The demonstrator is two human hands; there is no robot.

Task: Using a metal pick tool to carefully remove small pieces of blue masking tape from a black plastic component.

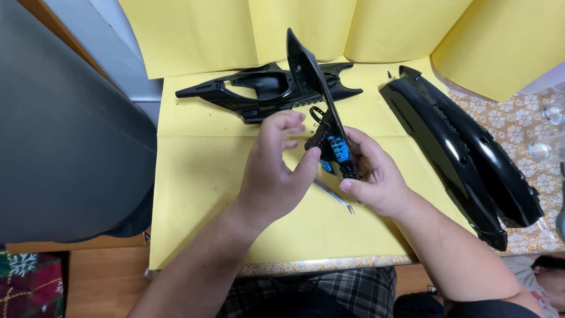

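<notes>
My right hand (376, 176) grips a long, narrow black plastic panel (309, 70) by its lower end, where a blue connector block (338, 148) is fixed. The panel's pointed tip rises toward the back of the table. My left hand (273, 171) is beside it, its thumb pressing the black part next to the blue block and its fingers curled over the top. Metal tweezers (334, 195) lie on the yellow paper (200, 194) under both hands.
A black plastic frame piece (259, 88) lies behind the hands. A large glossy black cover (465, 153) rests at the right, partly on a patterned tablecloth (518, 118). More yellow sheets stand at the back. A grey chair back (65, 147) fills the left.
</notes>
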